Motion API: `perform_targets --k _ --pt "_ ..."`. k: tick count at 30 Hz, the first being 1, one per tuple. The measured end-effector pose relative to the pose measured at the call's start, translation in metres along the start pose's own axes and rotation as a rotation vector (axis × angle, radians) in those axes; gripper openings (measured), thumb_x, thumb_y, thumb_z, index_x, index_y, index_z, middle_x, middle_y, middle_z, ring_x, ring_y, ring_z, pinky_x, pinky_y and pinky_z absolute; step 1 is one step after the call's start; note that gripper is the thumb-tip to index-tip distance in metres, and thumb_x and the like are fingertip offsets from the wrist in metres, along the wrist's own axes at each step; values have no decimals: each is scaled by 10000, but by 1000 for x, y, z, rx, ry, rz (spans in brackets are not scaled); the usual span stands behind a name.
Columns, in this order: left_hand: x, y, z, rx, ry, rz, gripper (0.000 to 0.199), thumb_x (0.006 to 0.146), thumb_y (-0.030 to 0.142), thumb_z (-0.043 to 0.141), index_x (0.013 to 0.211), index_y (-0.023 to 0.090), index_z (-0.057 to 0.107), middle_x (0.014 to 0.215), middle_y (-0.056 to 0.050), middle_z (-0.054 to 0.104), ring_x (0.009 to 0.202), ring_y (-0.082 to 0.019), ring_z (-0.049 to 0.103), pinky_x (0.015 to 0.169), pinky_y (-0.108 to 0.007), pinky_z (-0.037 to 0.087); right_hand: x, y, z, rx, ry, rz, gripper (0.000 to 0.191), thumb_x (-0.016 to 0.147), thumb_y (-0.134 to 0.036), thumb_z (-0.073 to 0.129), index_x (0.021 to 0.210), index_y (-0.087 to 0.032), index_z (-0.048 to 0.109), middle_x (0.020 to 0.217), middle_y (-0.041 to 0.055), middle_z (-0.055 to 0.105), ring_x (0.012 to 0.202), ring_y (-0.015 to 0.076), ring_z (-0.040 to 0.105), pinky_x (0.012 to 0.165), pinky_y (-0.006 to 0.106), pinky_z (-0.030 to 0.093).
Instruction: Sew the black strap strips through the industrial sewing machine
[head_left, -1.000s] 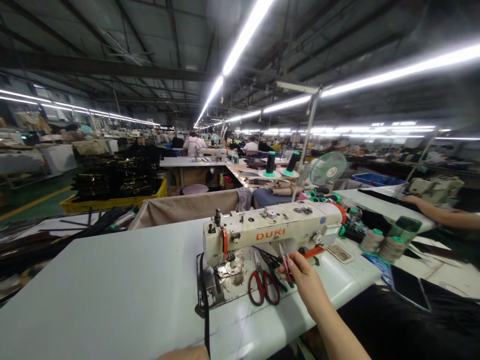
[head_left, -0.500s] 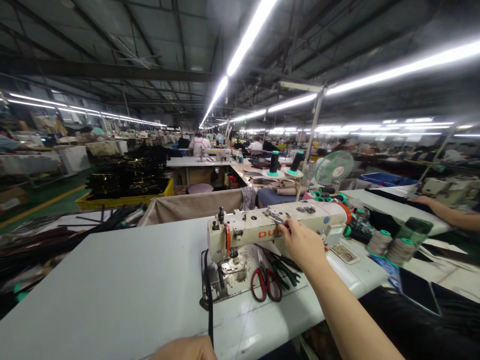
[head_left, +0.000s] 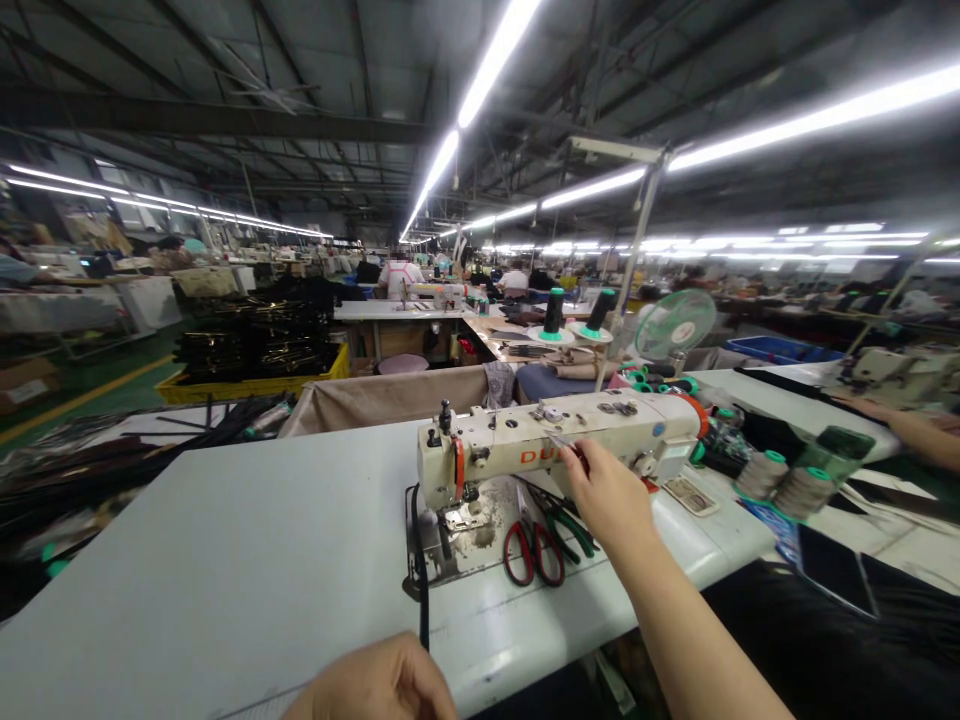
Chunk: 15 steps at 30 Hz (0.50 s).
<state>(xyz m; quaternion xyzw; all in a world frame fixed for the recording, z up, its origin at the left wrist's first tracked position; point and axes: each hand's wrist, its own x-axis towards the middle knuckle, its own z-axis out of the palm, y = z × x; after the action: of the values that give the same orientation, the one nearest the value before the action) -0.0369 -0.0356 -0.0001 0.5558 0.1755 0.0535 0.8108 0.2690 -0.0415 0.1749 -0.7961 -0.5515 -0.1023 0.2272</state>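
My right hand (head_left: 611,495) is closed around a small metal pointed tool (head_left: 559,440), which looks like thread snips, in front of the white sewing machine's arm (head_left: 487,450). At the bottom edge, my left hand (head_left: 379,680) is curled closed, its fingertips hidden. A narrow black strap (head_left: 423,580) runs from beside the presser foot (head_left: 461,520) down to behind my left hand; whether the fingers grip it cannot be seen. Red-handled scissors (head_left: 534,553) and green-handled pliers (head_left: 574,530) lie on the machine bed under my right forearm's side.
The white table (head_left: 285,540) extends left. Right of the machine are grey thread cones (head_left: 802,492), a phone (head_left: 836,568) and a green fan (head_left: 676,325). Another person's arm (head_left: 911,430) reaches in at right. A yellow crate (head_left: 180,385) holds black pieces behind.
My right hand with the metal tool has lowered slightly from the machine's top to its front face. More of my left hand shows, higher in view. The view has shifted slightly.
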Motion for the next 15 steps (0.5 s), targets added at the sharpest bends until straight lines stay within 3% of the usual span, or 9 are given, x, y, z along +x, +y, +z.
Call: perform_targets --k 4,7,10,15 --pt "6 14 6 -213 104 225 561 626 515 915 971 87 804 844 -161 760 700 -186 677 691 -264 524 -45 -6 14 203 -182 -33 365 1007 -493 354 890 -252 602 867 49 747 796 231 690 628 299 416" --pt "9 20 4 -390 316 368 403 715 339 901 1020 102 786 932 -143 761 832 -180 699 774 -245 534 -79 -16 35 329 -391 -89 348 981 -482 406 772 -256 567 740 6 694 711 202 650 598 274 419" --pt "11 22 -2 -539 479 491 370 734 282 892 1038 107 774 998 -120 748 894 -172 698 849 -250 538 -109 -28 54 428 -592 -145 364 970 -477 425 709 -248 535 665 -17 629 669 181 606 592 262 405" --pt "9 25 -6 -620 526 608 362 785 238 849 1099 95 740 1002 -109 738 919 -156 692 877 -235 528 -137 -40 68 456 -755 -148 367 977 -468 407 721 -241 540 643 -8 602 641 184 568 593 283 363"
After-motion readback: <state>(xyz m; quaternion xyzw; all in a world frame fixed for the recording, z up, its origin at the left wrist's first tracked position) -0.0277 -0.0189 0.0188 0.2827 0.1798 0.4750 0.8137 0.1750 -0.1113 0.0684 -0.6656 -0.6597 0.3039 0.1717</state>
